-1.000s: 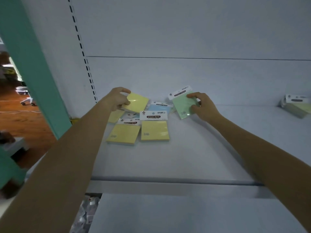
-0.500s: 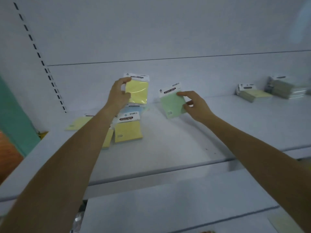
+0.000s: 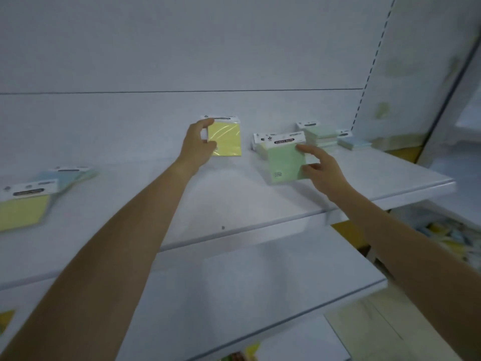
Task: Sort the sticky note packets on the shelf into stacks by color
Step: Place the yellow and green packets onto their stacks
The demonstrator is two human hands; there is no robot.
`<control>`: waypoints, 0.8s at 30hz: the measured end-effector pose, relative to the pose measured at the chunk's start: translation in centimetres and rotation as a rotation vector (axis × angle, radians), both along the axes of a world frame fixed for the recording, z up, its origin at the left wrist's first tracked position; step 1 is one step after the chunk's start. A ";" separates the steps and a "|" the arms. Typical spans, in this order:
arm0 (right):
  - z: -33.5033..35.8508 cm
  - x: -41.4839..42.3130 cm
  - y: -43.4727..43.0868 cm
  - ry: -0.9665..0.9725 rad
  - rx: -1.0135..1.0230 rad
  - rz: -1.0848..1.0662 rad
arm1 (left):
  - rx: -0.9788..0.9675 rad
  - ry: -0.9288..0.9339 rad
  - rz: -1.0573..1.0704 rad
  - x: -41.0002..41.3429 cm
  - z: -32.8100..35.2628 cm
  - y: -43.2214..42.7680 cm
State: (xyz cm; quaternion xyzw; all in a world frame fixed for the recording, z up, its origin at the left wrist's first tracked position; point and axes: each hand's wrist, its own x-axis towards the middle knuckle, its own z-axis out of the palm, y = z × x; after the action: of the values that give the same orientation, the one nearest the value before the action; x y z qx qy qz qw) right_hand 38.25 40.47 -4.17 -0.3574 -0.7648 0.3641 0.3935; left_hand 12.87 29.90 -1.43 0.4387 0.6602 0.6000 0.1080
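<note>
My left hand (image 3: 197,145) grips a yellow sticky note packet (image 3: 226,138) by its left edge and holds it upright above the white shelf (image 3: 234,204). My right hand (image 3: 321,169) holds a green packet (image 3: 285,162) tilted, just in front of a low stack (image 3: 260,142) whose color is hidden behind it. A taller green stack (image 3: 318,135) and a blue stack (image 3: 354,143) sit at the back right. At the far left lie a yellow packet (image 3: 24,208) and a blue one (image 3: 69,174), blurred.
The shelf's right end (image 3: 442,183) lies just past the stacks, beside a slotted upright (image 3: 369,71). A lower shelf (image 3: 247,295) juts out beneath. Mixed packets fill a bin at the lower right (image 3: 453,238).
My view and both hands have swung right along the shelf. The yellow and green packets travelled with them, and the green one now sits by the sorted stacks at the right.
</note>
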 end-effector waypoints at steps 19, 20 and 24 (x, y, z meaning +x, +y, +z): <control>0.8 5.3 15.3 0.113 -0.045 0.087 | -0.111 -0.048 0.046 7.6 -0.4 15.9; 1.3 5.1 16.1 0.127 -0.039 0.080 | -0.131 -0.033 0.051 7.3 -0.5 16.5; 3.0 4.5 18.9 0.189 -0.014 0.088 | -0.219 -0.028 0.067 6.7 -1.1 18.0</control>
State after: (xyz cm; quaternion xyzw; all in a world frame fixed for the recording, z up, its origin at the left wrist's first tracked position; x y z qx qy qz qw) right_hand 42.74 59.40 -1.12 -0.2905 -0.7367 0.4182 0.4451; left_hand 19.56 47.85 -2.48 0.3936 0.7345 0.5337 0.1443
